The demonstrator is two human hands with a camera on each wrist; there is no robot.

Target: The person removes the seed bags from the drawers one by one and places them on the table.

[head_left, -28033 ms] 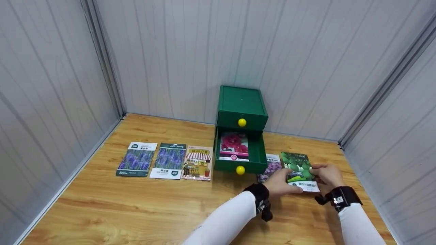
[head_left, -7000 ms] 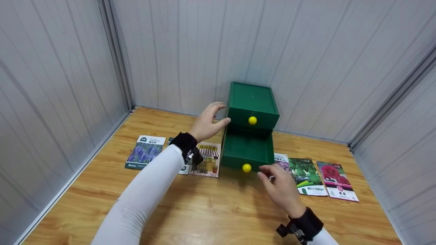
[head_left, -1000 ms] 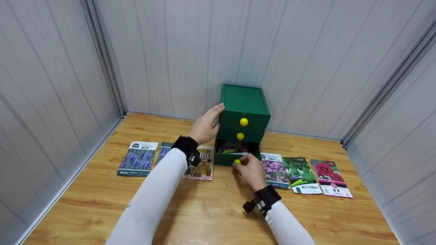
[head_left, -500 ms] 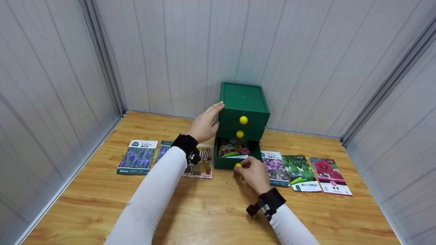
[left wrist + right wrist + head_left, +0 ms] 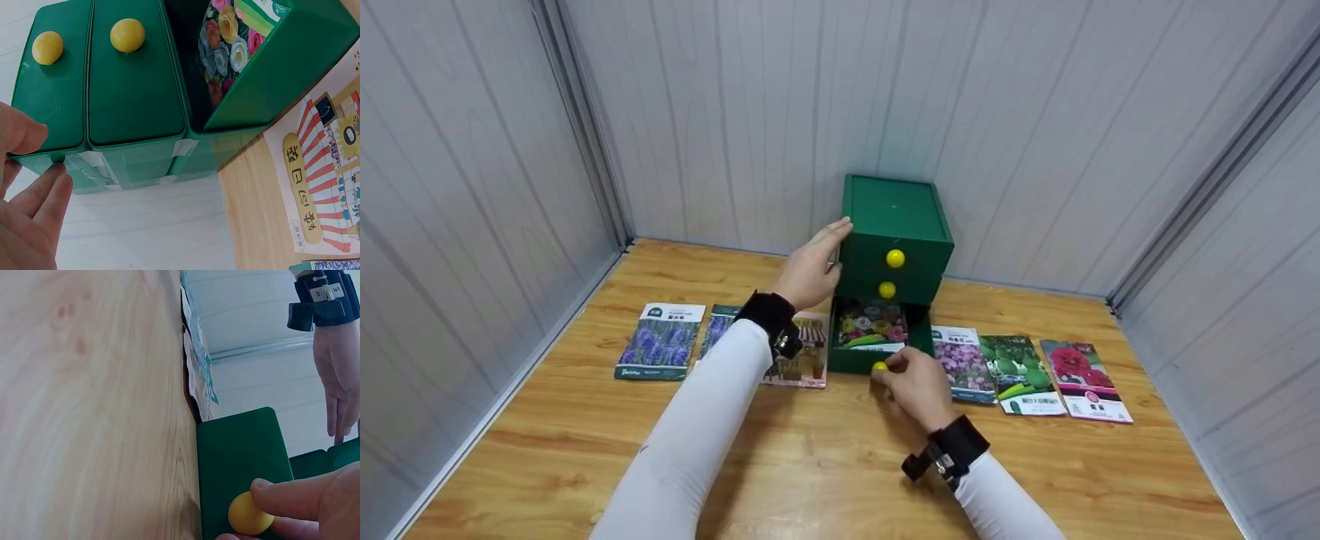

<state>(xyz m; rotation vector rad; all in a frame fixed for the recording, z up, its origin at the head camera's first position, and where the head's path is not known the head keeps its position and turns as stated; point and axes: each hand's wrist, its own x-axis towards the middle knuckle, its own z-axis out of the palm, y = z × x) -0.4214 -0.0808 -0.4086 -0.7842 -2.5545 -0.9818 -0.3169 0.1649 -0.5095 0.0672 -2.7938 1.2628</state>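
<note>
A small green drawer cabinet [image 5: 896,210] stands against the back wall. Its bottom drawer [image 5: 847,360] is pulled out, while the two drawers above sit closed. My right hand [image 5: 919,386] pinches the yellow knob [image 5: 247,514] of that bottom drawer between thumb and fingers. Straight fingers of my left hand [image 5: 810,274] rest along the cabinet's upper left side, the thumb [image 5: 25,132] at its front edge. Inside the drawer lies a seed packet [image 5: 874,326] printed with colourful flowers; its rear part is hidden under the drawer above.
Left of the cabinet lie a lavender packet [image 5: 660,341], a second purple-flower packet [image 5: 718,326] partly behind my arm, and a café-picture packet [image 5: 814,352]. To the right are a pink-purple flower packet [image 5: 964,364], a green gourd packet [image 5: 1024,375] and a red-flower packet [image 5: 1086,379].
Over the last second the bottom drawer has slid further out, showing more of its packet. Earlier the middle drawer stood open; it is now closed, and its red-flower packet lies at the right.
</note>
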